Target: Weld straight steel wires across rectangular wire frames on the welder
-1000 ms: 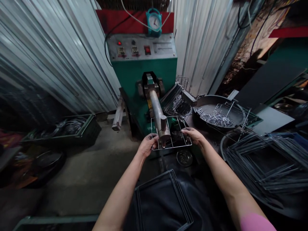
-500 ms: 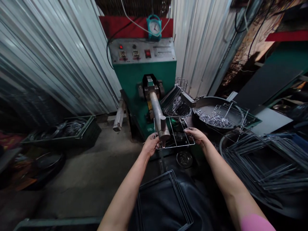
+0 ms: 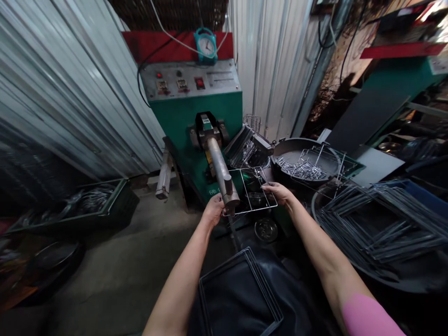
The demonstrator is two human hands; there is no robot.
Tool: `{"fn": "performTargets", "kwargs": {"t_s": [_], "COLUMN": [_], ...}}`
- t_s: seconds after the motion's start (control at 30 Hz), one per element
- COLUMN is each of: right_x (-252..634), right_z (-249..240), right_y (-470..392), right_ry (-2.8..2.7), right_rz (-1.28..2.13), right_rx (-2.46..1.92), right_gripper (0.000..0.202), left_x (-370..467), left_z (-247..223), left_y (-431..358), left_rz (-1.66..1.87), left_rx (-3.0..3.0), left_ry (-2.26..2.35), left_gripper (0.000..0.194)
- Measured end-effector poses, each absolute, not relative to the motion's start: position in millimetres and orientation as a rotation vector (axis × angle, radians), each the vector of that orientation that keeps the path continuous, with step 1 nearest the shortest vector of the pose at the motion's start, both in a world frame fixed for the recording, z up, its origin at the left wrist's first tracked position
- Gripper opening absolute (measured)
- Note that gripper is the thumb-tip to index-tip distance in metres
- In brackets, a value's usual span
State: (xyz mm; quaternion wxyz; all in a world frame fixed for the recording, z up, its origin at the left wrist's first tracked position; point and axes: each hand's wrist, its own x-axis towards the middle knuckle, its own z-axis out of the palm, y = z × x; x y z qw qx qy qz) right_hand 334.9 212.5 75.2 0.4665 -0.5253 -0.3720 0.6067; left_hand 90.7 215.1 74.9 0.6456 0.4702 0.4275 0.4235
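Note:
In the head view, a thin wire rack (image 3: 254, 188) with a few crossbars is held roughly level between my hands. My left hand (image 3: 214, 209) is closed on its left edge, close beside the tip of the machine's round metal arm (image 3: 221, 163). At the right edge, my right hand (image 3: 278, 192) pinches the wire. The rack lies under the arm's end, which hides part of its left side. Behind stands the green machine (image 3: 196, 105), apparently a spot welder, its red lamp lit. Several rectangular wire frames (image 3: 261, 284) rest on my lap.
A round pan (image 3: 280, 147) with short metal rods stands to the right, before a large stack of wire frames (image 3: 385, 219). Left on the floor is a green crate (image 3: 121, 191) of metal parts. A small bowl (image 3: 266, 230) sits below the rack. A teal clock (image 3: 206, 45) hangs above.
My view has turned slightly right, so the surroundings sit further left. Relative to the machine arm, the rack and both hands have shifted a little right. Both hands keep their hold.

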Motion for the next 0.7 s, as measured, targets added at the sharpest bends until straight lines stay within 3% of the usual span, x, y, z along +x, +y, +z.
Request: {"fn": "performTargets", "kwargs": {"t_s": [0.13,0.37,0.57,0.7], "right_x": [312,279,276,262], "right_z": [70,33,51,63], "right_y": [176,127,91,76], "right_ry": [-1.058,-1.276,-1.064,-1.072], "right_rz": [1.389,1.150,1.409,1.515], "right_rx": [-1.312,-1.302,-1.285,-1.333], "right_gripper": [0.029,0.023,0.021,0.017], "left_x": [58,22,21,-7], "left_z": [74,31,50,56], "left_y": [194,131,97,73], "left_rz": [0.870,0.777,0.838,0.806], "left_rx": [1.237,1.355,1.380,1.325], "left_ry": [1.018,1.210,1.248,1.356], "left_gripper": [0.024,0.022,0.035,0.032]}}
